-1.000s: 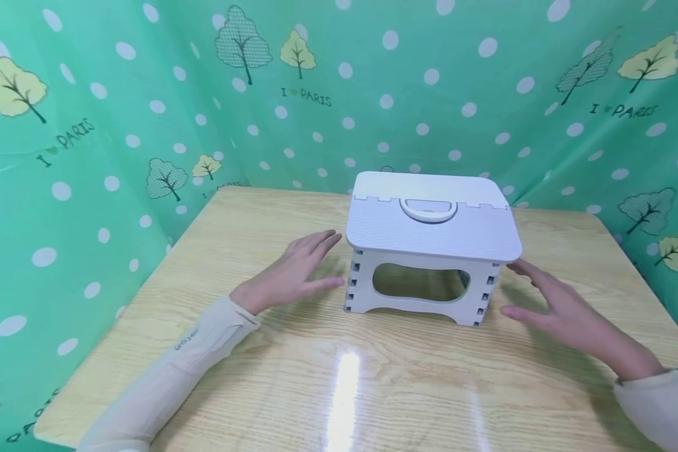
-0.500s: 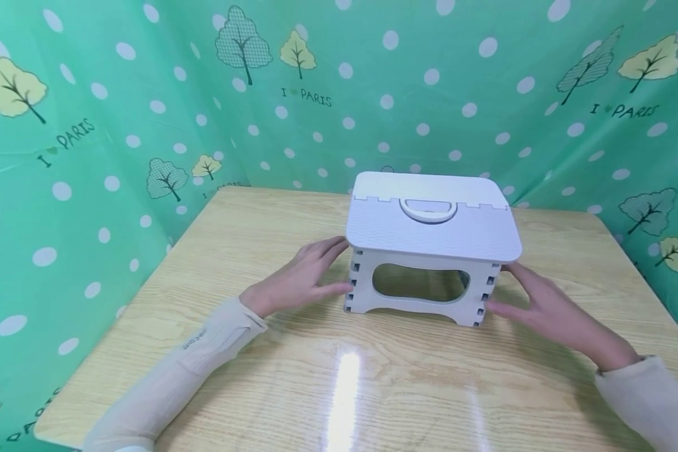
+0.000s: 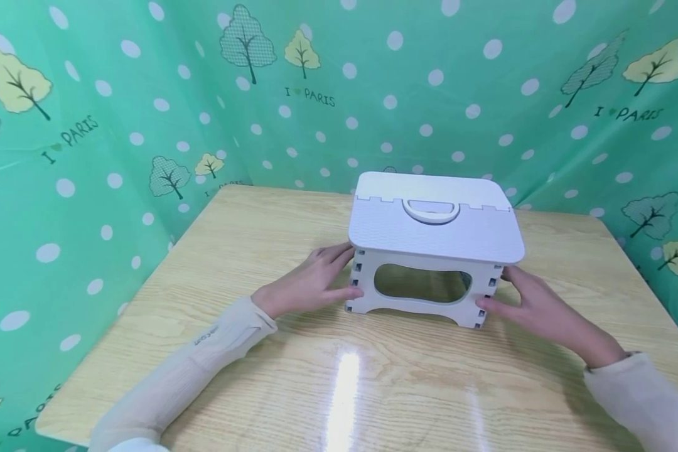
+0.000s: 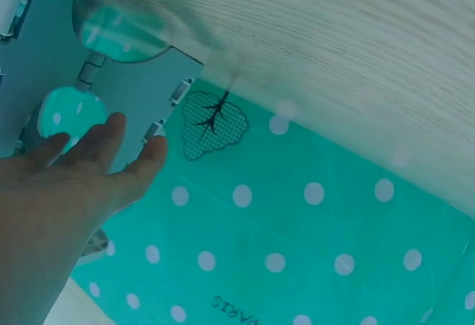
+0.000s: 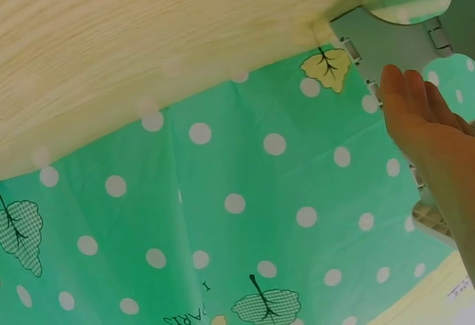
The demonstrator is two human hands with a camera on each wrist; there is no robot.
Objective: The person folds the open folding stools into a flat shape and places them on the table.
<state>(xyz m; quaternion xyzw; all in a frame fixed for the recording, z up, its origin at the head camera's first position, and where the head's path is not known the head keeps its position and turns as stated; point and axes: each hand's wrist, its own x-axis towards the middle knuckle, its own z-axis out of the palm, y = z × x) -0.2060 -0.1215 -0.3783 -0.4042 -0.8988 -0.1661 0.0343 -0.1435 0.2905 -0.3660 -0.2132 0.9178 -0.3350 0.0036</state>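
A white folding stool stands upright, its carry handle lying in the top. At its left side is my left hand, thumb over the edge of the front leg panel, the other fingers extended along the side. My right hand mirrors it on the right, thumb at the front panel's edge, fingertips partly hidden behind the side. In the left wrist view, spread fingers of the left hand lie against the stool's side panel. The right wrist view has the right hand at the opposite panel.
The stool stands on a light wood table with a bright reflection at the front. Green dotted cloth with printed trees hangs behind the table and along its left and right sides.
Both hands have moved inward to the stool from either side, and their thumbs now overlap the front panel's edges. The stool stands as before; the head view has shifted slightly.
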